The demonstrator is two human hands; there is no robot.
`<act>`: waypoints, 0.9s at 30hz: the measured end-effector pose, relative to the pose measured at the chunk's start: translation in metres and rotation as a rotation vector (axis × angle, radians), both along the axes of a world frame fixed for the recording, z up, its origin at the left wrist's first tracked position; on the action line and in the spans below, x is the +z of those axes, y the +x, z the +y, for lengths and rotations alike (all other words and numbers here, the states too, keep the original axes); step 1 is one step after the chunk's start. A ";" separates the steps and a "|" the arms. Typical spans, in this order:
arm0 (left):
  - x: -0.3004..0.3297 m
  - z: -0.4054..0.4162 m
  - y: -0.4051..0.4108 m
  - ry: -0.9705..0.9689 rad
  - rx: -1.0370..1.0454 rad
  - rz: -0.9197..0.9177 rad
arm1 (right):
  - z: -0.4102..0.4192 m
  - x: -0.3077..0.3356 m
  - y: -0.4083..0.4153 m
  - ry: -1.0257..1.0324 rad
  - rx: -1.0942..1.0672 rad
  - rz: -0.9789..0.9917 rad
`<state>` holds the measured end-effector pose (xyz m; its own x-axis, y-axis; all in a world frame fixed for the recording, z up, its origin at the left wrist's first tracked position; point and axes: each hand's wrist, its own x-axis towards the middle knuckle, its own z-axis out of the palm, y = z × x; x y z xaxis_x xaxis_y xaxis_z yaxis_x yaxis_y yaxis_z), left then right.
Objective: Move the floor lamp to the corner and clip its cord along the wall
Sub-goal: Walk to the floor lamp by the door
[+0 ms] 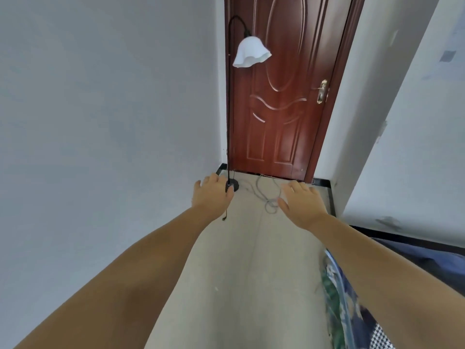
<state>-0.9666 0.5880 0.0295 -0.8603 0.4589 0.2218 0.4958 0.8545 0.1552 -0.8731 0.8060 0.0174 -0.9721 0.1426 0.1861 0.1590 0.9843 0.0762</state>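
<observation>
The floor lamp stands in the corner by the door: a thin black pole [228, 109], a curved neck and a white bell shade [250, 53]. Its round black base [233, 185] rests on the floor against the left wall. A grey cord [266, 195] lies in loose loops on the floor in front of the door. My left hand [210, 195] is stretched out with fingers apart, partly covering the base. My right hand [303, 205] is also spread flat, just right of the cord loops. Neither hand holds anything.
A red-brown panelled door [281, 96] with a brass handle [322, 91] closes the far end. White walls run on both sides with a black skirting [329, 195] on the right. Patterned fabric [337, 298] lies at the lower right.
</observation>
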 end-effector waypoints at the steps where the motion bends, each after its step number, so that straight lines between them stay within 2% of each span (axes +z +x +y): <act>1: 0.000 0.013 -0.018 0.006 0.001 -0.018 | 0.014 0.002 -0.020 -0.004 -0.001 -0.010; 6: -0.013 0.069 -0.112 0.030 0.030 -0.080 | 0.066 -0.008 -0.119 -0.022 0.015 -0.057; 11: -0.025 0.131 -0.231 0.084 0.034 -0.065 | 0.119 -0.022 -0.227 -0.035 0.038 -0.025; 19: -0.023 0.240 -0.429 0.096 0.025 -0.098 | 0.222 -0.007 -0.391 -0.099 -0.039 -0.014; 27: -0.052 0.381 -0.556 0.092 -0.061 -0.192 | 0.362 -0.036 -0.519 -0.126 -0.116 -0.090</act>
<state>-1.5230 0.9686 -0.0222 -0.8619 0.4972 0.0996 0.5002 0.8015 0.3277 -1.3923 1.1682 -0.0190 -0.9596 0.2717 0.0726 0.2703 0.9624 -0.0278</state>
